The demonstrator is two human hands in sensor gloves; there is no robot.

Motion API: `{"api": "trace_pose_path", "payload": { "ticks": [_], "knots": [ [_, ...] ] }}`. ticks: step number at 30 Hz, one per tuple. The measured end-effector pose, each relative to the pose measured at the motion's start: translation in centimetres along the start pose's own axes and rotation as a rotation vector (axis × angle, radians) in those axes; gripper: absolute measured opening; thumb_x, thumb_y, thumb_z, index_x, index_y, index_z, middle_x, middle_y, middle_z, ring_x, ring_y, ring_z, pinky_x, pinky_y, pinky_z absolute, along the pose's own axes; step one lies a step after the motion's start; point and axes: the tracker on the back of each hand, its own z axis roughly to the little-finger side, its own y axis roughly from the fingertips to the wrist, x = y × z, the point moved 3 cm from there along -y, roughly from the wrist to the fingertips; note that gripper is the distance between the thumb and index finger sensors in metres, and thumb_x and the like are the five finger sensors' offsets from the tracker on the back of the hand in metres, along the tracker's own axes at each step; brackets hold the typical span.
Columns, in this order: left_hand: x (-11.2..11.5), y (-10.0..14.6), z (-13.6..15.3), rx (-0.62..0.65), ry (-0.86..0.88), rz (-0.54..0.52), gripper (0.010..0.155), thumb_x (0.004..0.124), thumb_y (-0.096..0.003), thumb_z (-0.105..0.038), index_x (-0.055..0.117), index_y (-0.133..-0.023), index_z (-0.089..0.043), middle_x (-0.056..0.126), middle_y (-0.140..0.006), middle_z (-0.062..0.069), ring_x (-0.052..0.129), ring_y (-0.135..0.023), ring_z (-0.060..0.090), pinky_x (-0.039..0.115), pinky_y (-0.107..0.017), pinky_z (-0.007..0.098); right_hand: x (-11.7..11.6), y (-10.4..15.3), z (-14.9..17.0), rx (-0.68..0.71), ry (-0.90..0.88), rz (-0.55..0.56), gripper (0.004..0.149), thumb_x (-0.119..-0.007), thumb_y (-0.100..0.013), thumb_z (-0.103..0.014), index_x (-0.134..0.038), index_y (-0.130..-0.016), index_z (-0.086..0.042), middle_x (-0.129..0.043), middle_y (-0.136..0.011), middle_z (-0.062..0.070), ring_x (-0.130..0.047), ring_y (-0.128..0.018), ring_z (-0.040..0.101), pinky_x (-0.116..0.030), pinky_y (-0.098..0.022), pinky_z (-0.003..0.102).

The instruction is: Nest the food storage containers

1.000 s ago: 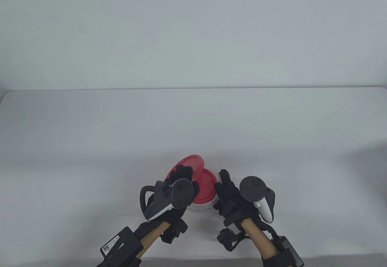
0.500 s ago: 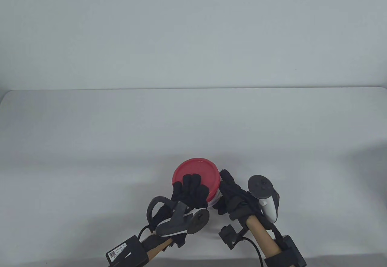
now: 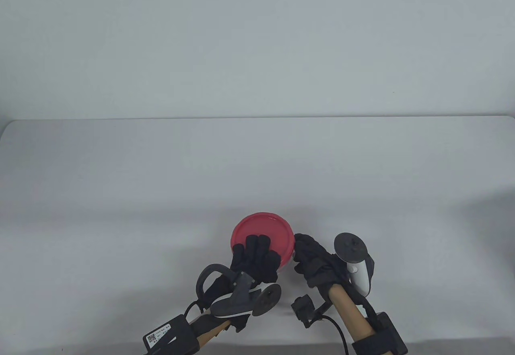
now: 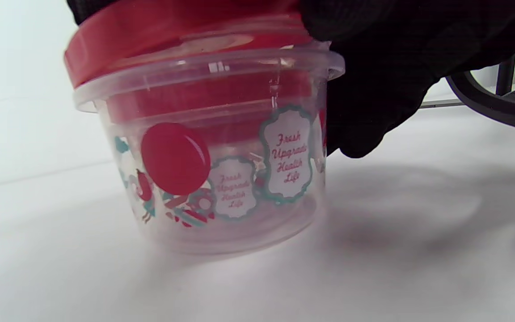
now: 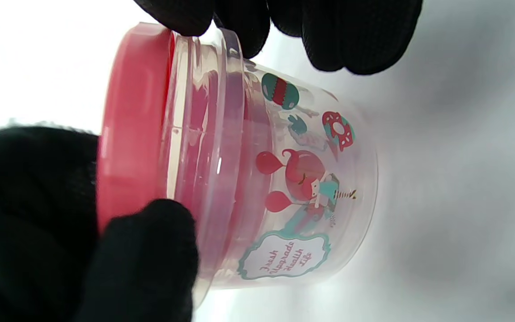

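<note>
While the left hand [image 3: 256, 259] lies palm-down, its fingers [image 3: 255, 243] flat and extended across the near part of the red lid [image 3: 268, 231], the right hand [image 3: 315, 259] curls against the container's right flank; its fingertips [image 5: 342, 40] touch the clear rim and wall, thumb on the lid's edge — a loose sideways clasp, not a closed fist; left presses, grips nothing. Clear container [image 4: 221, 179] stands upright on the white table [image 3: 120, 194], near the front edge, between the two hands; a second red lid and a smaller tub show through its wall — nested inside. Printed labels, teal-framed, read "Fresh Upgrade Health Life" [image 4: 287, 156]; a red balloon [image 4: 175, 158] beside them; the right wrist view shows a red-haired cartoon girl [image 5: 311, 181] and a doughnut [image 5: 338, 129]. Trackers ride on both hand backs.
</note>
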Motion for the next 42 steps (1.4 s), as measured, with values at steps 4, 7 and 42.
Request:
{"api": "trace_pose_path", "payload": {
  "ticks": [4, 7, 42],
  "knots": [
    [0.0, 0.1, -0.1, 0.003, -0.015, -0.007, 0.058, 0.054, -0.0637, -0.045, 0.028, -0.107, -0.017, 0.04, -0.121, 0.016, 0.05, -0.11, 0.045, 0.053, -0.077, 0.057, -0.1, -0.3, 0.6, -0.023, -0.065, -0.012, 0.043, -0.057, -0.064, -0.023, -0.053, -0.099, 0.002, -0.025, -0.109, 0.032, -0.046, -0.094, 0.051, -0.056, -0.062, 0.059],
    [0.0, 0.1, -0.1, 0.002, -0.012, -0.007, 0.058, 0.054, -0.0637, -0.046, 0.028, -0.107, -0.018, 0.04, -0.122, 0.016, 0.05, -0.11, 0.044, 0.053, -0.077, 0.057, -0.2, -0.5, 0.9, -0.039, -0.138, -0.041, 0.042, -0.057, -0.064, -0.022, -0.054, -0.097, 0.004, -0.025, -0.109, 0.032, -0.046, -0.094, 0.051, -0.055, -0.062, 0.059],
    [-0.1, -0.5, -0.3, 0.031, -0.026, 0.11, 0.051, 0.048, -0.0656, -0.043, 0.031, -0.108, -0.02, 0.037, -0.123, 0.013, 0.045, -0.113, 0.042, 0.05, -0.079, 0.057, -0.4, -0.6, 1.1, -0.065, -0.258, -0.124, 0.04, -0.055, -0.064, -0.021, -0.053, -0.094, 0.005, -0.025, -0.109, 0.031, -0.045, -0.094, 0.051, -0.056, -0.062, 0.058]
  ]
}}
